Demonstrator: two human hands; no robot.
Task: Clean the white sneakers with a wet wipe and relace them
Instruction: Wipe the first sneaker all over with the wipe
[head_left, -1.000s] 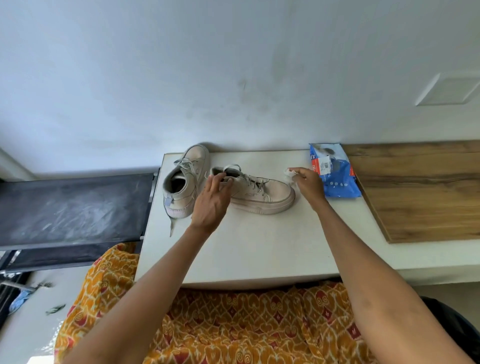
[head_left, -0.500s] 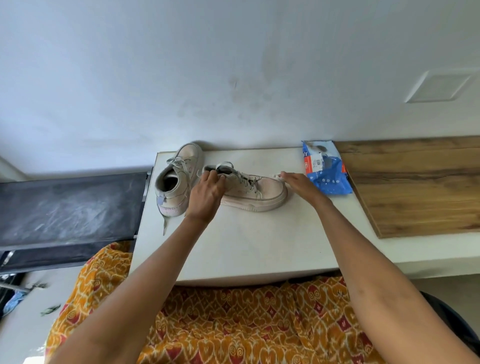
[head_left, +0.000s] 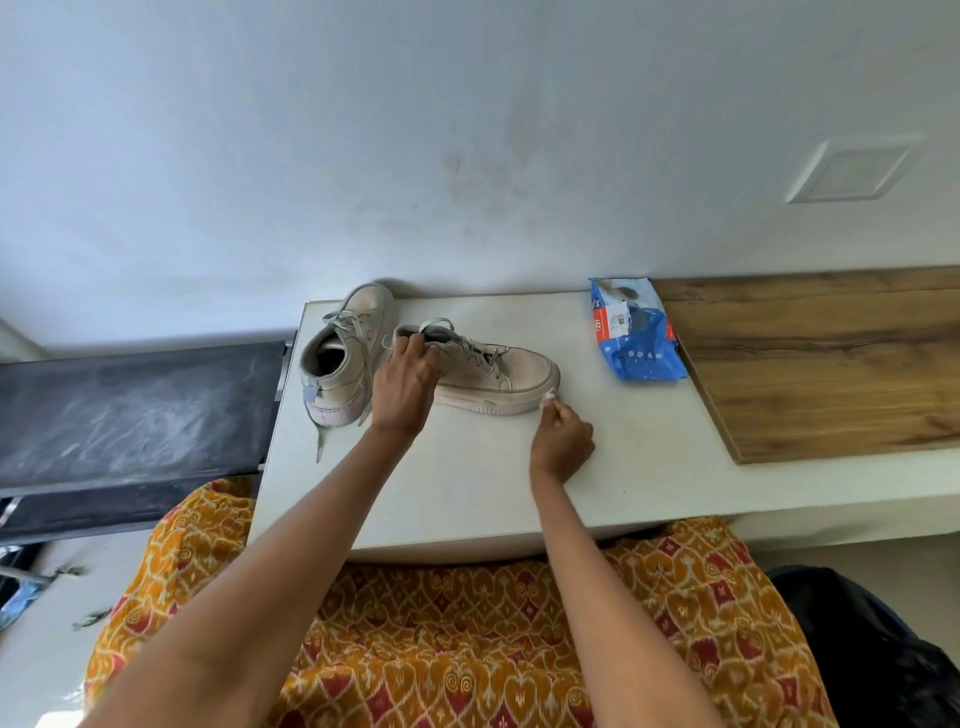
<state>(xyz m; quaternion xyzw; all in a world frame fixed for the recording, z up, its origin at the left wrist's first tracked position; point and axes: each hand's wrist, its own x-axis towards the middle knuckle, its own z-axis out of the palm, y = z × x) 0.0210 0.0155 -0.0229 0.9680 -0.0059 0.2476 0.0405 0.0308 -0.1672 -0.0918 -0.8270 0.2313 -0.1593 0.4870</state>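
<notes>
Two off-white sneakers stand on the white table (head_left: 467, 483). The right sneaker (head_left: 498, 371) lies sideways with its toe pointing right. My left hand (head_left: 405, 384) grips its heel collar from above. My right hand (head_left: 561, 441) pinches a small white wet wipe (head_left: 547, 399) against the sole rim at the toe. The left sneaker (head_left: 345, 353) stands beside it, toe toward the wall, laces loose, one lace end trailing over the table.
A blue wet wipe pack (head_left: 631, 332) lies to the right of the shoes. A wooden board (head_left: 821, 364) covers the table's right part. A black bench (head_left: 135, 415) sits on the left. Orange patterned fabric (head_left: 457, 634) covers my lap below the table edge.
My right hand with the wipe has moved from the far side of the toe to its near front edge. My left hand has stayed on the heel collar.
</notes>
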